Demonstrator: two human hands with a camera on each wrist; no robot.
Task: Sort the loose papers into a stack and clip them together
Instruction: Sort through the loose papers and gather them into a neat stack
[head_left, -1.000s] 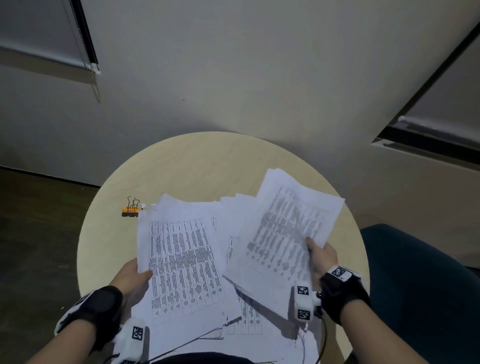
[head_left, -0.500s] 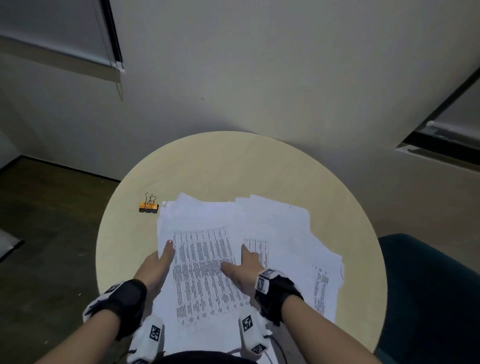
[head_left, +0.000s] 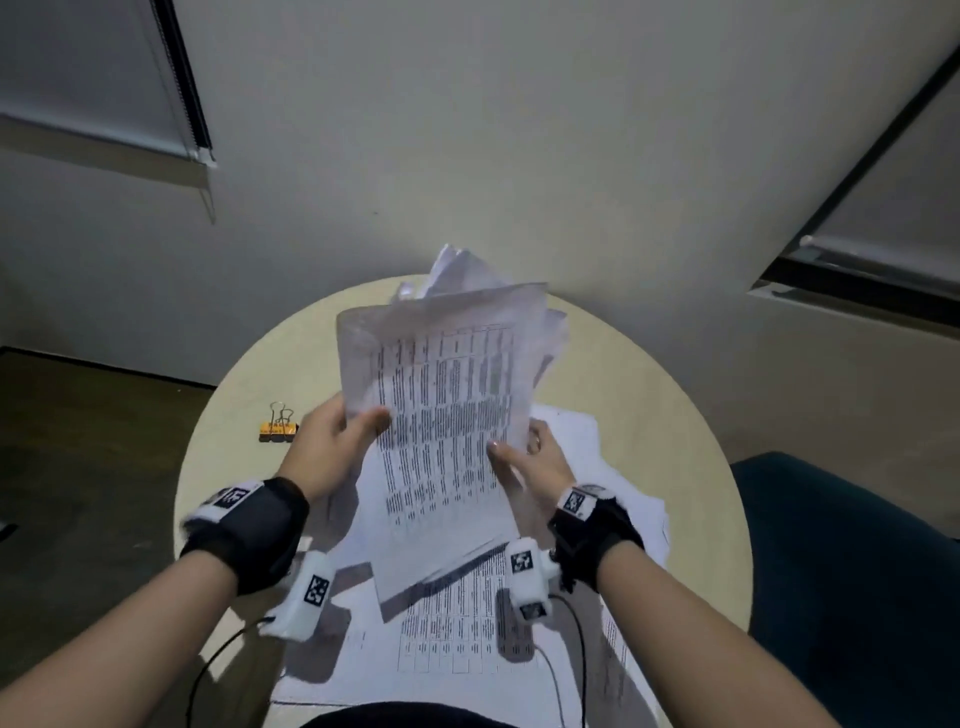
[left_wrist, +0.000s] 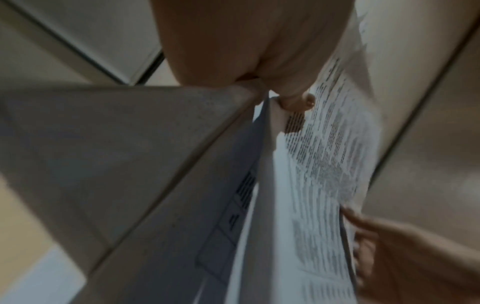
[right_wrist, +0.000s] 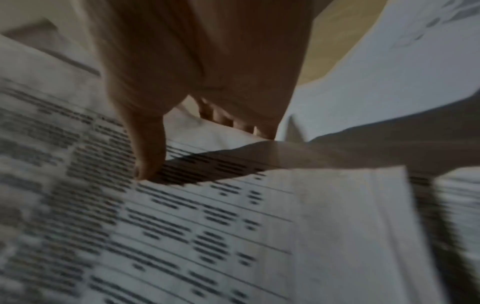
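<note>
- Head view: a round pale table (head_left: 649, 395) stood before a plain wall, with a window blind (head_left: 93, 88) at the far left. Both hands held a bundle of printed papers (head_left: 447, 395) tilted up above the table. The left hand (head_left: 327, 447) pinched its left edge, thumb on the printed face. The right hand (head_left: 535, 467) pinched the right edge the same way. More loose sheets (head_left: 467, 639) lay spread on the near part of the table. An orange binder clip (head_left: 278, 427) sat on the table, just left of the left hand.
- Left wrist view: the thumb pressed the bundle's edge, and the sheets fanned apart below it. Blur hid how many sheets there were.
- Right wrist view: the thumb bore down on the print, the other fingers curled behind the sheets. Everything here was smeared.
- Judgement: the step looked like squaring up the bundle. It would go best with a looser grip, tapping the lower edge on the table until the splayed far corners line up, then gathering the sheets left lying.
</note>
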